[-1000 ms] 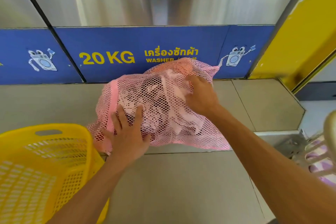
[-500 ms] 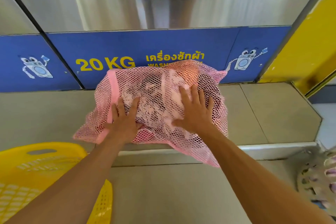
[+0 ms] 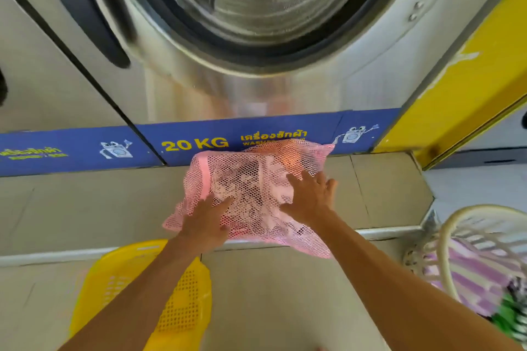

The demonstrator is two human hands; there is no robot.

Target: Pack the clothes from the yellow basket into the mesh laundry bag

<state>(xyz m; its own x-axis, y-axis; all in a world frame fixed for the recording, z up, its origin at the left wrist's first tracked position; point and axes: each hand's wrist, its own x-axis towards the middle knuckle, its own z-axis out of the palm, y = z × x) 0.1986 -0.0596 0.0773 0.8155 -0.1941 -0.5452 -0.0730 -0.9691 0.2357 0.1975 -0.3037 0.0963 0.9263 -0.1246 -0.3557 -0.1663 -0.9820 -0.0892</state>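
Mesh laundry bag (image 3: pixel 251 194) is lying stuffed with clothes on the tiled step below the washer (image 3: pixel 256 8), and you are pressing your flat left hand (image 3: pixel 206 222) and right hand (image 3: pixel 309 196) onto it, so packing looks nearly finished beside the yellow basket (image 3: pixel 182 302).

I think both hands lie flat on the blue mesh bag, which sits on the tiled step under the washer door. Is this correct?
Not quite: the mesh bag is pink, not blue; the blue thing is the strip behind it with "20 KG". The head view shows this. The rest holds: the left hand and right hand lie flat on it, on the tiled step under the washer door.
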